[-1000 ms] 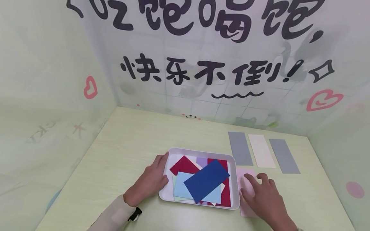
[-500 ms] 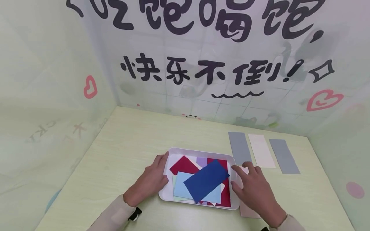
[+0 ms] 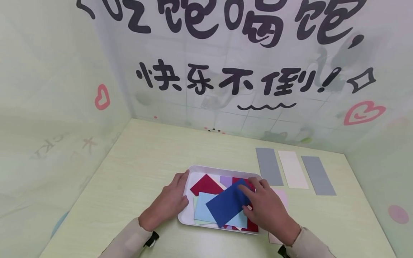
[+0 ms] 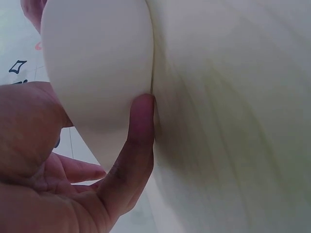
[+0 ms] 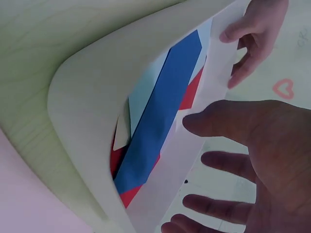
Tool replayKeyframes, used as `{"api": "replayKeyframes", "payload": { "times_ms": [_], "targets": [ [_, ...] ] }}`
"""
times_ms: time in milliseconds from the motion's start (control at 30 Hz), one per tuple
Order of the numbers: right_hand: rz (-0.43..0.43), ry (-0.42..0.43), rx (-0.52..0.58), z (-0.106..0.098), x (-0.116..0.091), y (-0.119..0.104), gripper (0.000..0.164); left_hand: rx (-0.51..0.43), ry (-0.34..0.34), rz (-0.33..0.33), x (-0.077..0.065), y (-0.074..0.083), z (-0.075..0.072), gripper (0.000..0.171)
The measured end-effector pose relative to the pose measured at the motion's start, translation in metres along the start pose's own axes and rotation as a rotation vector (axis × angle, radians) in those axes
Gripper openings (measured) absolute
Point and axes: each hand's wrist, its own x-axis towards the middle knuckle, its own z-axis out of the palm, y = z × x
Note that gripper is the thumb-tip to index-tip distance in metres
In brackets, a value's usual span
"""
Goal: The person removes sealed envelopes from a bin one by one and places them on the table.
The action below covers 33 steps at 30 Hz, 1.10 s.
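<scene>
A white tray (image 3: 186, 215) holds several overlapping paper cards. Its left edge is gripped by my left hand (image 3: 168, 200); the left wrist view shows the thumb and fingers on either side of the tray wall (image 4: 97, 63). On top of the pile a dark blue card (image 3: 222, 206) lies slantwise over a light blue card (image 3: 201, 208). Dark red (image 3: 204, 184) and purple (image 3: 225, 180) cards show behind it. Over the blue card's right end is my right hand (image 3: 267, 206), fingers spread and apart from it in the right wrist view (image 5: 277, 155).
Two grey cards (image 3: 269, 166) (image 3: 318, 175) and a pale pink card (image 3: 293, 169) lie in a row at the table's back right. A pink card (image 3: 280, 195), partly hidden by the right hand, lies right of the tray. Printed cloth walls (image 3: 193, 122) enclose the table.
My right hand has moved left from above the pink card, across the tray's right rim, to over the blue card. The left hand and tray have stayed in place.
</scene>
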Motion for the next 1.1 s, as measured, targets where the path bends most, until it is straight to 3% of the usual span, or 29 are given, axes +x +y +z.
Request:
{"api": "replayKeyframes", "payload": {
  "times_ms": [267, 667, 1100],
  "targets": [
    [-0.177, -0.065, -0.010, 0.006, 0.008, -0.001, 0.077, 0.002, 0.009, 0.013, 0.000, 0.001, 0.000, 0.076],
    [-0.346, -0.218, 0.032, 0.013, 0.022, 0.002, 0.088, 0.017, 0.003, 0.006, 0.000, 0.001, 0.000, 0.077],
    [-0.381, -0.256, 0.056, 0.014, 0.026, 0.007, 0.087, 0.023, -0.006, -0.012, 0.000, 0.002, 0.000, 0.077]
  ]
}}
